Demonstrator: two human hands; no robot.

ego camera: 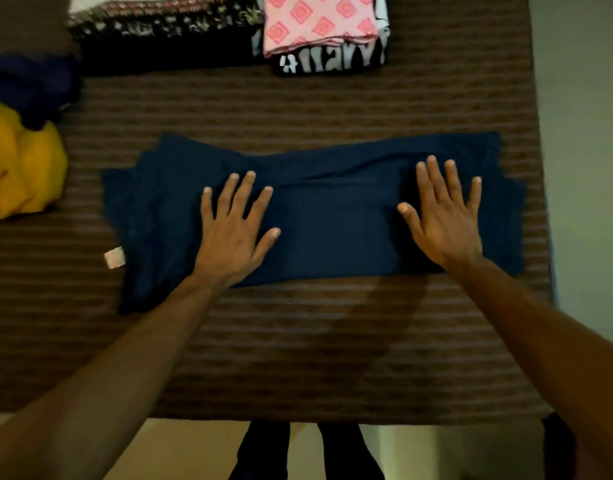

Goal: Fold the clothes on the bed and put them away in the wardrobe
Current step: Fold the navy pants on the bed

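Left hand [233,233]: palm down, fingers spread, flat on the left-centre of a dark navy folded fabric garment [332,220]. Not pinching; nothing gripped. Right hand [443,220]: same posture, fingers fanned, pressing flat on the garment's right part. Hands well apart, a smooth navy panel between them.

Garment lies as a wide folded band across the middle of the brown ribbed bed cover [298,341], long axis left to right. A small white label tag [114,258] sticks out at its left edge.

Far edge of bed: a pink diamond-print folded cloth [318,22] stacked on a black garment with white lettering [332,62]; just left of these, a dark floral-print folded fabric [166,26]. At the left edge, a crumpled yellow garment [17,171] with a dark blue cloth [31,84] behind it, touching. Pale floor [582,133] right of the bed.
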